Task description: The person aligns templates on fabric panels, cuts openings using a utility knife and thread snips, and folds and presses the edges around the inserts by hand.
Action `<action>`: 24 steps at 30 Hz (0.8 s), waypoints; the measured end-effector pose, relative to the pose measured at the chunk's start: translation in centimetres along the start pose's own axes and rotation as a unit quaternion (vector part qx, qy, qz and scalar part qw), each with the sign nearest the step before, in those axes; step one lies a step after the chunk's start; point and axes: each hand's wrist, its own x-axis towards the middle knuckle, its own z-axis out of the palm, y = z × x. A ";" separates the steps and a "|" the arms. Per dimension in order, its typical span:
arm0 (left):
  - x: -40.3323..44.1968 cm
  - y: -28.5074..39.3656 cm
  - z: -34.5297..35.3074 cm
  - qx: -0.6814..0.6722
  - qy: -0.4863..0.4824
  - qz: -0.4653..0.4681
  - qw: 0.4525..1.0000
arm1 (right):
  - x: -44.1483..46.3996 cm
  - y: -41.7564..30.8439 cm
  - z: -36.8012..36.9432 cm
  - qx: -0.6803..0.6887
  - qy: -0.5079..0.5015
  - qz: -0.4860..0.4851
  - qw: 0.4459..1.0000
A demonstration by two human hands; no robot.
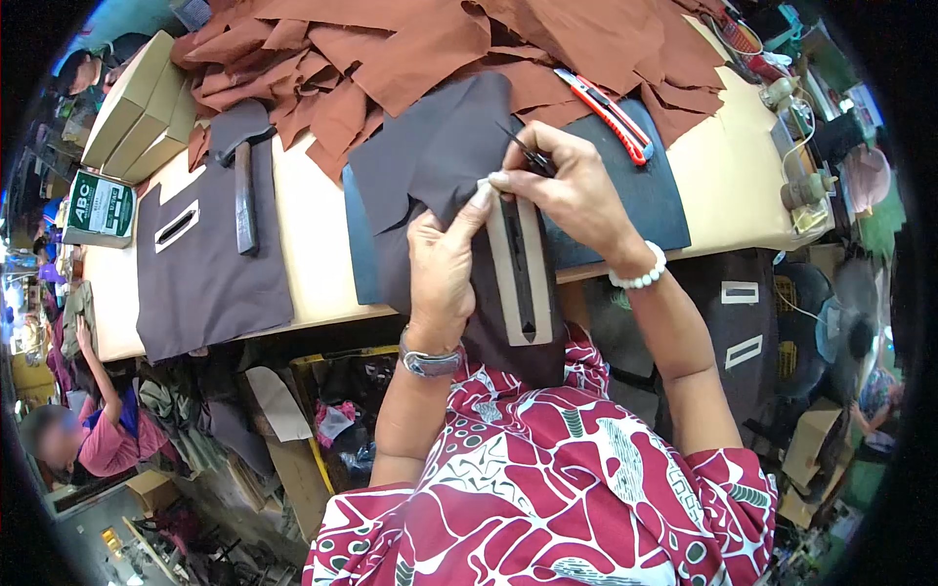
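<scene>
Dark-brown fabric panel [490,317] overhangs the near edge of the cutting mat [630,220]; beige slot frame [504,264] on it. Left hand [440,264] pinches the panel by the frame's top end, thumb above, other fingers partly hidden. Right hand [572,190]: fingers closed round black snips [532,159], thumb at the frame end. Left of mat: hammer [244,195] on dark cloth [200,283]. On mat, far right: red utility knife [611,119]. Beyond mat: rust-brown fabric pieces [410,59], heaped on the surface [747,176].

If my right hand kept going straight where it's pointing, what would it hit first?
Probably your left hand, at its thumb, with the dark fabric just beyond, though depth is unclear.
</scene>
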 end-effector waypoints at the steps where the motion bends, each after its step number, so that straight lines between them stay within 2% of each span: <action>1: 0.2 0.0 -0.3 -0.006 -0.011 0.004 1.000 | 0.5 0.6 0.3 0.029 0.003 0.015 0.999; 4: 0.2 -0.1 -0.4 0.011 -0.036 -0.023 0.999 | 1.2 2.0 0.3 0.072 0.056 0.048 0.995; 5: 0.1 0.4 0.1 0.005 -0.023 -0.009 1.000 | 1.1 2.8 -0.2 -0.017 0.113 -0.011 0.993; 6: 0.3 0.6 0.1 -0.004 0.006 0.002 1.000 | 0.6 2.9 -1.6 -0.137 0.129 -0.020 0.982; 8: 1.0 0.9 0.2 -0.028 0.066 0.026 0.997 | -1.3 4.1 -3.9 -0.326 0.173 -0.067 0.927; 10: 1.1 1.4 0.2 -0.042 0.101 0.031 0.993 | -3.6 6.0 -5.5 -0.430 0.188 -0.035 0.882; 11: 1.5 1.3 0.2 -0.048 0.109 0.045 0.992 | -4.5 6.1 -6.0 -0.459 0.162 0.018 0.874; 14: 2.1 1.0 0.8 -0.048 0.118 0.088 0.988 | -4.6 4.6 -5.6 -0.507 0.211 -0.107 0.829; 16: 2.7 0.1 1.2 -0.060 0.107 0.108 0.987 | -4.3 1.6 -4.1 -0.363 0.224 -0.121 0.896; 17: 2.7 -0.1 1.7 -0.054 0.102 0.126 0.985 | -4.0 0.0 -3.1 -0.287 0.200 -0.123 0.929; 20: 2.2 -0.1 3.1 -0.072 0.079 0.138 0.985 | -3.4 -2.9 0.3 -0.091 0.133 -0.097 0.982; 22: 2.2 -0.4 3.3 -0.087 0.056 0.155 0.982 | -3.3 -3.0 1.8 -0.071 0.122 -0.077 0.987; 23: 2.0 -0.2 3.2 -0.098 0.037 0.152 0.983 | -3.5 -2.1 2.1 -0.094 0.118 -0.104 0.983; 24: 1.8 0.1 3.0 -0.108 0.019 0.149 0.983 | -4.0 -1.8 2.2 -0.089 0.103 -0.070 0.988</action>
